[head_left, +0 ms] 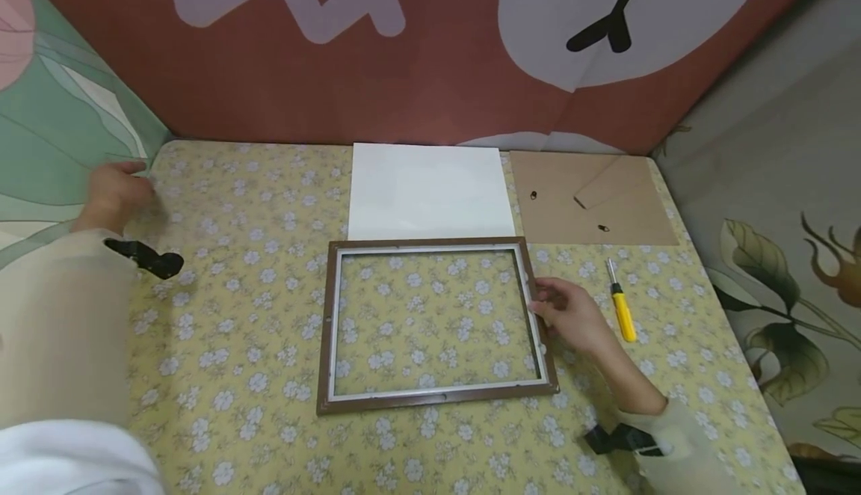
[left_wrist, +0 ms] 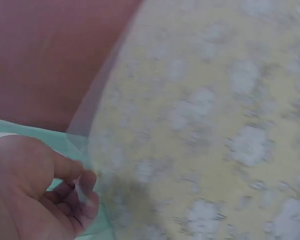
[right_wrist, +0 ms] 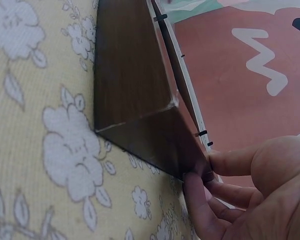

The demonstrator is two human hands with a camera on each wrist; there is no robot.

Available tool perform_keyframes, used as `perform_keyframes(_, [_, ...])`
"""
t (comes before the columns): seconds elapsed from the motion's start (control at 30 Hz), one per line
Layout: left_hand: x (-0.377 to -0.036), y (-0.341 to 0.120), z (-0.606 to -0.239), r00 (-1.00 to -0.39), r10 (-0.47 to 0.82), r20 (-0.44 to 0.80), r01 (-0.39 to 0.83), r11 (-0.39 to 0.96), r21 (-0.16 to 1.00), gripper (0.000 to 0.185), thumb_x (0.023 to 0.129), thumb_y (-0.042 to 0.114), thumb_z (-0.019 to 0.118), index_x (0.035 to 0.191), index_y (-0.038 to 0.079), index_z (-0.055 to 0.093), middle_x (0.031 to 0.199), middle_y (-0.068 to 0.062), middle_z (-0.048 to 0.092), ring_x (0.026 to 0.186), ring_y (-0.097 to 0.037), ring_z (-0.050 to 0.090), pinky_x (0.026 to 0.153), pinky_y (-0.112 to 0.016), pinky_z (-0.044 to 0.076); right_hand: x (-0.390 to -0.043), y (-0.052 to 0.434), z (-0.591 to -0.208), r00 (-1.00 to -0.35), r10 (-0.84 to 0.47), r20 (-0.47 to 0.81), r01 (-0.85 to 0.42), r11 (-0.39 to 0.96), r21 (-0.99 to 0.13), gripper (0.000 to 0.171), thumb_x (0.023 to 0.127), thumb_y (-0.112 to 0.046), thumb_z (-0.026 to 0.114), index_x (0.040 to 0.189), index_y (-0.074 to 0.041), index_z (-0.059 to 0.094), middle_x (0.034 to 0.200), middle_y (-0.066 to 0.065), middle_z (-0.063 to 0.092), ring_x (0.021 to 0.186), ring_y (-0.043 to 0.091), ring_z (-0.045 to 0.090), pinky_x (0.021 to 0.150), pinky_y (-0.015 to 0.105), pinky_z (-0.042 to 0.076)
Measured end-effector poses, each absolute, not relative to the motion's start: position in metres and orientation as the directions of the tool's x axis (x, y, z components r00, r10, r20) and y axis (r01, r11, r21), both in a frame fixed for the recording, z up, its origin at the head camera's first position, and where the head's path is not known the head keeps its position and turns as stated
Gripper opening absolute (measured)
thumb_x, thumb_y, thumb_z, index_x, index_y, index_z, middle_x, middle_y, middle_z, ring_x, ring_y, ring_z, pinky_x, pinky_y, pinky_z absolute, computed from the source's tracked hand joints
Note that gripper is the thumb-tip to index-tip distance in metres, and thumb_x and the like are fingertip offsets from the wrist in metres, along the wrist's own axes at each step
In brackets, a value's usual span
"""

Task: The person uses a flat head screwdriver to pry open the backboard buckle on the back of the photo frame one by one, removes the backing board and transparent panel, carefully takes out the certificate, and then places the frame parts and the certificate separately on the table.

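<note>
A brown picture frame (head_left: 430, 398) with a pale inner lip lies on the flowered tablecloth, its middle open to the cloth. At its right side my right hand (head_left: 572, 315) grips the edge between thumb and fingers. The right wrist view shows the fingertips on the frame's brown side (right_wrist: 140, 140) near a corner, with small dark tabs along the lip. Far to the left, my left hand (head_left: 117, 192) is at the table's edge. Its thumb and finger pinch a clear, thin sheet (left_wrist: 87, 117), whose see-through edge overlaps the wall and cloth in the left wrist view.
Behind the frame lies a white sheet (head_left: 430, 192). Beside it is a brown backing board (head_left: 632, 181) with small dark metal pieces on it. A yellow-handled screwdriver (head_left: 622, 312) lies right of my right hand. Patterned walls border the table's back and sides.
</note>
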State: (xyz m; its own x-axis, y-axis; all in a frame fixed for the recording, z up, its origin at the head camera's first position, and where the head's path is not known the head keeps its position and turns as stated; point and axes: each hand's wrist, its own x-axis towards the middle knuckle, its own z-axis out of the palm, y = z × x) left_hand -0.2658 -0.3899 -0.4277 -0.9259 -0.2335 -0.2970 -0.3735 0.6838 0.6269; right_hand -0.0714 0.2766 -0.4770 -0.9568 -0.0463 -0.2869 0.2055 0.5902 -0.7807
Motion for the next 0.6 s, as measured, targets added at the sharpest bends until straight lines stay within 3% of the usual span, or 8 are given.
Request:
perform_keyframes(0.1, [-0.264, -0.383, -0.44, -0.933, -0.255, -0.256, -0.359, 0.73, 0.581, 0.057, 0.102, 0.017, 0.041, 0.153, -0.008, 0.034, 0.15, -0.035, 0.039, 0.117, -0.041, 0.047, 0.063, -0.021, 0.041, -0.072, 0.277, -0.477, -0.956, -0.044, -0.291, 0.209, 0.593, -0.777, 0.05, 0.101, -0.01, 0.064, 0.146, 0.005, 0.048, 0.118, 0.021, 0.058, 0.095, 0.029, 0.065, 0.064, 0.032, 0.061])
perform_keyframes(0.2, [-0.263, -0.376, -0.449, -0.938, -0.257, -0.233, -0.345, 0.756, 0.556, 0.057, 0.104, 0.023, 0.044, 0.149, -0.01, 0.039, 0.143, -0.037, 0.044, 0.118, -0.046, 0.048, 0.078, -0.039, 0.052, -0.072, 0.277, -0.477, -0.955, -0.044, -0.292, 0.21, 0.592, -0.778, 0.05, 0.101, -0.01, 0.064, 0.146, 0.005, 0.048, 0.118, 0.021, 0.058, 0.096, 0.029, 0.065, 0.064, 0.032, 0.062])
perform_keyframes(0.33, [-0.263, -0.37, -0.456, -0.942, -0.252, -0.222, -0.333, 0.777, 0.534, 0.058, 0.103, 0.024, 0.046, 0.148, -0.012, 0.039, 0.14, -0.038, 0.043, 0.124, -0.051, 0.045, 0.101, -0.063, 0.043, -0.072, 0.277, -0.477, -0.957, -0.045, -0.287, 0.206, 0.59, -0.781, 0.05, 0.101, -0.009, 0.064, 0.146, 0.005, 0.048, 0.118, 0.021, 0.058, 0.095, 0.029, 0.065, 0.064, 0.032, 0.062])
perform_keyframes(0.6, [-0.263, -0.367, -0.461, -0.949, -0.249, -0.196, -0.315, 0.806, 0.502, 0.057, 0.104, 0.023, 0.044, 0.147, -0.014, 0.039, 0.132, -0.036, 0.044, 0.117, -0.049, 0.045, 0.101, -0.064, 0.041, -0.072, 0.277, -0.477, -0.958, -0.047, -0.282, 0.199, 0.598, -0.777, 0.049, 0.101, -0.009, 0.064, 0.145, 0.006, 0.048, 0.118, 0.021, 0.058, 0.096, 0.029, 0.065, 0.064, 0.032, 0.061])
